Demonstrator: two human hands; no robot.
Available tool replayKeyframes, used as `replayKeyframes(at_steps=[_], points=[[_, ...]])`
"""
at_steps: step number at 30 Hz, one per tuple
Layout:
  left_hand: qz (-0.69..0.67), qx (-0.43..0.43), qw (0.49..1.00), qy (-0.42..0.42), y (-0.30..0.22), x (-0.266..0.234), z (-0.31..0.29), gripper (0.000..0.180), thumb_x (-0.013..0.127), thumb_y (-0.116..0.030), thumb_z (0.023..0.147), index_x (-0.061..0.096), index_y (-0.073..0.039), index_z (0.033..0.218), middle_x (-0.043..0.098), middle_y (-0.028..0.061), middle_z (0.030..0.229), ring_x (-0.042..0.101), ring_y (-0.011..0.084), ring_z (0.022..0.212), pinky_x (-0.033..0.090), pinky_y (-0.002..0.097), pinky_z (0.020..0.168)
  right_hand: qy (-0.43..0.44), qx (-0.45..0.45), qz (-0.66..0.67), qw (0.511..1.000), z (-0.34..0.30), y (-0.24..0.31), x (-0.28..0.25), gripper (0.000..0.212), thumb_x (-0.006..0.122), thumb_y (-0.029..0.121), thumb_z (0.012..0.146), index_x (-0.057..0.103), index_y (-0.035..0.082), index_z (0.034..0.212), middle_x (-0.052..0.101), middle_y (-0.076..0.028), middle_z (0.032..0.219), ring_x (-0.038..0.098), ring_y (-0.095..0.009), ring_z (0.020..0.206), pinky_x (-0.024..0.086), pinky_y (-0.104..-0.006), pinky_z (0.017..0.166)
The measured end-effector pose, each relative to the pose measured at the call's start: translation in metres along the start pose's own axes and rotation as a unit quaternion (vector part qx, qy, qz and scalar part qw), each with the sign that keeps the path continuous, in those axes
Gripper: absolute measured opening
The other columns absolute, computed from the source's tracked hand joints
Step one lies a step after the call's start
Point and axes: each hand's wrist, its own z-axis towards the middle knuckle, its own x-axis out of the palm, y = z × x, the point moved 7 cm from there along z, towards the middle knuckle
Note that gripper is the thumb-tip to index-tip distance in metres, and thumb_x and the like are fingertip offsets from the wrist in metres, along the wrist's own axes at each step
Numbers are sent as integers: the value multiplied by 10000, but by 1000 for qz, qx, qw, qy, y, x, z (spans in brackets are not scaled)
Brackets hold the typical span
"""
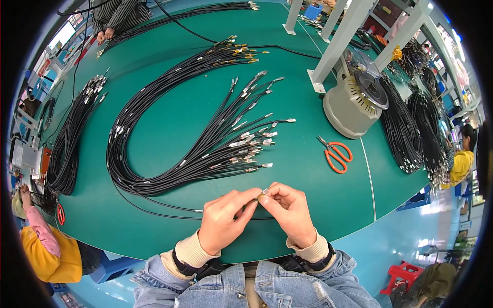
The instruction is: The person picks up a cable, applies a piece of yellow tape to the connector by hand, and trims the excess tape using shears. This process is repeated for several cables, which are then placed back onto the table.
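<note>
Near the table's front edge, my left hand (226, 216) pinches a thin black cable (179, 207) close to its end. My right hand (290, 209) grips the small silvery connector (265, 192) at that end between thumb and forefinger. The two hands almost touch. From my left hand the cable runs left and curves back toward a big U-shaped bundle of black cables (119, 138). The bundle's near ends, with metal plugs (251, 143), fan out just beyond my hands. Fine detail of the held connector is covered by my fingers.
Orange-handled scissors (337, 155) lie right of the bundle, near a grey round machine (354, 105) and white metal posts (339, 46). More cable bundles lie at left (72, 138) and right (403, 128). Another person's hands (106, 35) rest at the far left. The green table (308, 215) ends near my body.
</note>
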Motion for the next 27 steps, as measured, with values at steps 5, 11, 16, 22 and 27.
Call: replayKeyframes(at_steps=[5, 11, 16, 22, 27], points=[[88, 136, 986, -47, -13, -2, -1, 233, 685, 57, 742, 671, -32, 957, 656, 71, 726, 546, 100, 502, 407, 210, 455, 17, 24, 39, 999, -4, 9, 4, 89, 628, 65, 863, 611, -8, 910, 608, -5, 822, 537, -54, 754, 429, -207, 676], [85, 91, 989, -74, -18, -9, -1, 248, 689, 60, 739, 674, -22, 972, 651, 75, 706, 513, 97, 480, 392, 206, 439, 26, 77, 71, 994, -11, 11, 3, 117, 596, 87, 889, 597, -7, 958, 590, -11, 874, 546, -63, 833, 442, -202, 741], [79, 85, 990, -85, -22, -11, -1, 187, 688, 49, 752, 669, -2, 930, 652, 76, 688, 505, 90, 461, 391, 201, 434, 14, 8, 69, 998, -10, 18, 13, 100, 603, 72, 887, 600, -11, 943, 596, -12, 886, 552, -62, 833, 445, -200, 742], [65, 75, 990, -98, -14, -11, -5, 92, 680, 21, 784, 639, 18, 867, 644, 75, 648, 541, 96, 461, 405, 216, 427, 16, -3, 49, 999, -9, 11, 15, 98, 622, 69, 879, 616, -22, 916, 612, -22, 854, 564, -81, 792, 458, -229, 734], [63, 58, 994, -67, -11, -9, -5, 46, 639, 2, 828, 607, 17, 857, 624, 70, 608, 580, 103, 488, 422, 227, 434, 15, 1, 47, 999, -9, 11, 15, 92, 622, 69, 879, 614, -18, 906, 616, -25, 848, 562, -81, 787, 459, -231, 727]])
